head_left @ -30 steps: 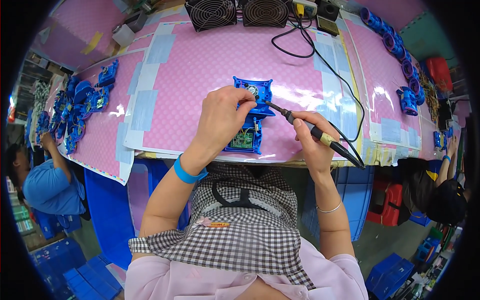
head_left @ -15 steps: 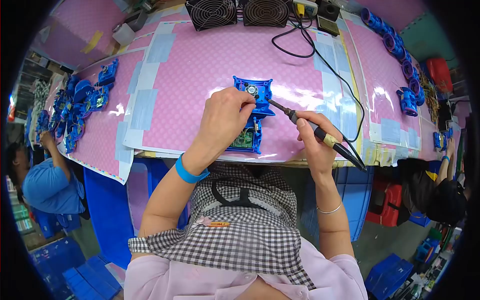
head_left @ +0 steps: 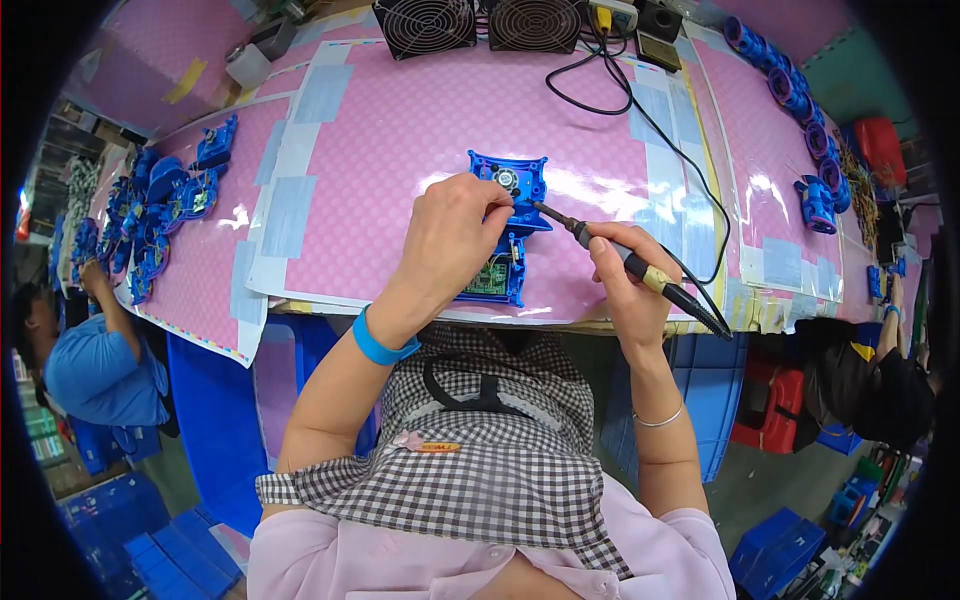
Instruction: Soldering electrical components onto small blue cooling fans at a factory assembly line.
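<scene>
On the pink patterned sheet lies an opened blue plastic housing (head_left: 532, 228). Its far half carries a round speaker-like part (head_left: 507, 180); the near half holds a green circuit board (head_left: 490, 278). My left hand (head_left: 450, 235) rests over the housing's left side, thumb and fingertips pinched together beside the round part. What it pinches is too small to make out. My right hand (head_left: 630, 280) grips a soldering iron (head_left: 640, 268) like a pen. The iron's tip points left and reaches the right part of the far half, close to my left fingertips.
Two black fans (head_left: 428, 27) stand at the back. A black cable (head_left: 690, 150) loops from the back to the iron. Blue assemblies (head_left: 165, 190) are heaped at left; several blue round housings (head_left: 800, 100) line the right. A co-worker in blue (head_left: 105, 370) sits left, another in dark clothing (head_left: 880, 380) right.
Hardly anything differs. The iron and my right hand have shifted very slightly, with the tip still at the housing. My left hand keeps its pinch.
</scene>
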A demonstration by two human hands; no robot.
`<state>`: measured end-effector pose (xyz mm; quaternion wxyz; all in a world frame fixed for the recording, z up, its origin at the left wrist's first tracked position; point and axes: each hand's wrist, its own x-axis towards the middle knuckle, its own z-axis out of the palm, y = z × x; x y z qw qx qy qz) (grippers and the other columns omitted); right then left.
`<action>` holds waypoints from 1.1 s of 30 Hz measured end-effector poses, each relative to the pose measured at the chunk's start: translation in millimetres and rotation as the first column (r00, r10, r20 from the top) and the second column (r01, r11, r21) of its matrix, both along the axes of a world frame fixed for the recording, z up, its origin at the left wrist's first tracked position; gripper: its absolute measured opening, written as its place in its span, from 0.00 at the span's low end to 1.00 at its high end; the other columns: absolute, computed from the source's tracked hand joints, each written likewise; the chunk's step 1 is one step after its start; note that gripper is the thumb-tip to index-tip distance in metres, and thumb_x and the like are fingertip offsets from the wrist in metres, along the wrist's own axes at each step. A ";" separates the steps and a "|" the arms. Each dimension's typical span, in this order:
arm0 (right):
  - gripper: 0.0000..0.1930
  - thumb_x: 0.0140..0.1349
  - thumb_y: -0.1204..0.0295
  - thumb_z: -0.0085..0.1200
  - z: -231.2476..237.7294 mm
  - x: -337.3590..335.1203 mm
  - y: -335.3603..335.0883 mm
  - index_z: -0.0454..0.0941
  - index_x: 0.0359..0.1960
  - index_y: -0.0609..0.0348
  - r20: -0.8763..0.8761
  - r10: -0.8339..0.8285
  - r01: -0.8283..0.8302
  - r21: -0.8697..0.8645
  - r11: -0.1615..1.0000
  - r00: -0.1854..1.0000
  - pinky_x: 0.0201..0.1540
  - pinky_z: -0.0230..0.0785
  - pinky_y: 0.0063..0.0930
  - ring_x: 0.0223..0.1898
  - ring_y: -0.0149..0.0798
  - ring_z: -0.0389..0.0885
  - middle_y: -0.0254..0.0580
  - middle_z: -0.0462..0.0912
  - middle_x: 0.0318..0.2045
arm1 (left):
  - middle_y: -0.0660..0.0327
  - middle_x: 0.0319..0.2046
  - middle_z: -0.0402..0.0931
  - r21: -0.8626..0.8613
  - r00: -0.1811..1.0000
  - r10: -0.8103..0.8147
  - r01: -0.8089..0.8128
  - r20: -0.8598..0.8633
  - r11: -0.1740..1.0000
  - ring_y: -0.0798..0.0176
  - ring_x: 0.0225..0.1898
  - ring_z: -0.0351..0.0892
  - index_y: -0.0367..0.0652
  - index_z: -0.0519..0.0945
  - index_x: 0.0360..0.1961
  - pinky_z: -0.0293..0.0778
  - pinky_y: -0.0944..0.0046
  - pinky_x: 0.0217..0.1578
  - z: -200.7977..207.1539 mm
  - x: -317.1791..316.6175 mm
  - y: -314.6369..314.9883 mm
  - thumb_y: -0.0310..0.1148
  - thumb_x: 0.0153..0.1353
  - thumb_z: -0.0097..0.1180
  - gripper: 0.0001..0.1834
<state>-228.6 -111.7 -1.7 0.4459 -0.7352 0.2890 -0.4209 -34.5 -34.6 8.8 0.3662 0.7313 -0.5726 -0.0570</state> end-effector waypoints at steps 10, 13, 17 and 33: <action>0.07 0.57 0.77 0.58 3.5 -2.8 1.9 0.82 0.37 0.66 0.025 -0.037 0.035 0.092 0.995 0.999 0.27 0.66 0.18 0.24 0.26 0.75 0.39 0.82 0.28 | 0.54 0.26 0.80 0.013 1.000 0.005 -0.004 -0.003 1.000 0.56 0.28 0.79 0.37 0.83 0.30 0.73 0.60 0.30 0.3 0.0 -0.4 0.27 0.50 0.62 0.06; 0.08 0.60 0.76 0.57 5.2 -4.2 2.3 0.81 0.39 0.68 0.037 -0.039 0.035 0.096 0.995 0.999 0.25 0.66 0.15 0.22 0.25 0.74 0.39 0.81 0.28 | 0.54 0.27 0.80 0.031 1.000 0.003 -0.003 0.001 1.000 0.55 0.29 0.80 0.37 0.83 0.30 0.73 0.60 0.31 1.5 -0.3 -0.2 0.27 0.50 0.62 0.06; 0.09 0.60 0.76 0.56 2.9 -7.7 1.8 0.80 0.40 0.68 0.051 -0.062 0.057 0.094 0.994 0.997 0.26 0.67 0.16 0.23 0.25 0.75 0.40 0.82 0.29 | 0.53 0.27 0.81 0.038 1.000 0.010 -0.010 0.002 0.999 0.54 0.29 0.80 0.37 0.83 0.30 0.74 0.59 0.32 2.0 -0.9 -0.7 0.27 0.50 0.62 0.06; 0.09 0.60 0.77 0.56 -1.9 -6.3 2.4 0.80 0.40 0.68 0.020 -0.011 0.011 0.030 1.000 1.000 0.25 0.66 0.16 0.22 0.25 0.74 0.39 0.80 0.28 | 0.59 0.29 0.81 -0.192 1.000 0.022 -0.024 -0.012 0.981 0.63 0.26 0.77 0.39 0.83 0.34 0.70 0.66 0.27 1.4 3.1 1.1 0.26 0.51 0.62 0.08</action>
